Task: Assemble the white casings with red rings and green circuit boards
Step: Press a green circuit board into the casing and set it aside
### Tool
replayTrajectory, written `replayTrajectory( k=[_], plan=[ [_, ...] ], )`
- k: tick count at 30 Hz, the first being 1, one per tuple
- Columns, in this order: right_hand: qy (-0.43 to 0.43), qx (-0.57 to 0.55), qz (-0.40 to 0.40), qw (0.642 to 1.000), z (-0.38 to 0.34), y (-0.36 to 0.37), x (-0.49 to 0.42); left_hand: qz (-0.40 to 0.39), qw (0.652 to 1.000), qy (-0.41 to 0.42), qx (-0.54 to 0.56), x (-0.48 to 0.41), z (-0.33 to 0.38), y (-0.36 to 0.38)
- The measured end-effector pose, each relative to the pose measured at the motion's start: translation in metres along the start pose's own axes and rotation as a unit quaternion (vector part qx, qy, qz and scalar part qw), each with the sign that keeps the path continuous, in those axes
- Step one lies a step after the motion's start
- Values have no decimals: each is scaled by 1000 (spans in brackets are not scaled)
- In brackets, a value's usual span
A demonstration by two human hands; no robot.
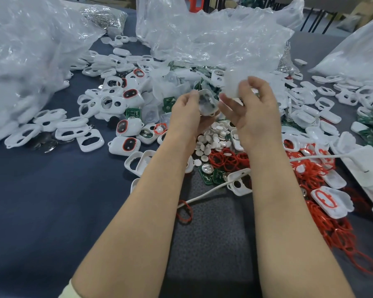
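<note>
At centre, the left hand [187,112] grips a white casing [207,103]. The right hand [254,108] pinches a blurred pale part [235,87]. A few ringed casings [128,145] lie at nine o'clock. Heaps of red rings [228,160], green circuit boards [209,175] and empty casings [90,140] await, so most work seems left.

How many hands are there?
2. The left hand is in the middle, holding a white casing. The right hand is just beside it, pinching a blurry whitish piece. No others show.
</note>
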State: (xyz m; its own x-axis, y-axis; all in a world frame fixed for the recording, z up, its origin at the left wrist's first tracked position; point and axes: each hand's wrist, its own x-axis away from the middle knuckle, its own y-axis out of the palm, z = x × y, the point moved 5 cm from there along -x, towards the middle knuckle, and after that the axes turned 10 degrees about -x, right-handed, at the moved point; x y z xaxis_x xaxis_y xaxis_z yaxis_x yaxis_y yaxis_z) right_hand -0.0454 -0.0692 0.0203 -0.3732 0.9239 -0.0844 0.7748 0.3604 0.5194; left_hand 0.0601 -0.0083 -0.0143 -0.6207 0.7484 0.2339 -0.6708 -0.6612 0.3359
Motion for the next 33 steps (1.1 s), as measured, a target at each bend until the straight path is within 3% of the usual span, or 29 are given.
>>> replayTrajectory(
  k=[3, 7, 9, 11, 14, 16, 23, 28, 33],
  plan=[
    [39, -92, 38, 994, 0, -11, -3, -6, 1000, 4, -13, 2, -1, 0],
    [48, -56, 60, 995, 7, -15, -7, -13, 1000, -8, 7, 1, -1, 0],
    [32, 31, 66, 997, 9, -15, -8, -11, 1000, -14, 13, 2, -2, 0],
    [-25, 202, 73, 976, 5, -18, -9, -8, 1000, -17, 20, 2, -2, 0],
    [-106, 453, 73, 882, 0, -22, -10, 0, 999, -25, 29, 2, -2, -1],
    [-112, 524, 60, 842, 1, -22, -9, 1, 999, -26, 35, 2, -2, 0],
    [-170, 509, -61, 842, -2, 7, 2, -2, 1000, -7, -12, 0, -2, -3],
    [-161, 539, -78, 823, 6, 11, 2, 14, 999, 8, -42, 1, -1, 0],
    [-141, 521, -88, 837, 11, 12, 2, 20, 998, 16, -64, 2, 0, -1]
  ],
)
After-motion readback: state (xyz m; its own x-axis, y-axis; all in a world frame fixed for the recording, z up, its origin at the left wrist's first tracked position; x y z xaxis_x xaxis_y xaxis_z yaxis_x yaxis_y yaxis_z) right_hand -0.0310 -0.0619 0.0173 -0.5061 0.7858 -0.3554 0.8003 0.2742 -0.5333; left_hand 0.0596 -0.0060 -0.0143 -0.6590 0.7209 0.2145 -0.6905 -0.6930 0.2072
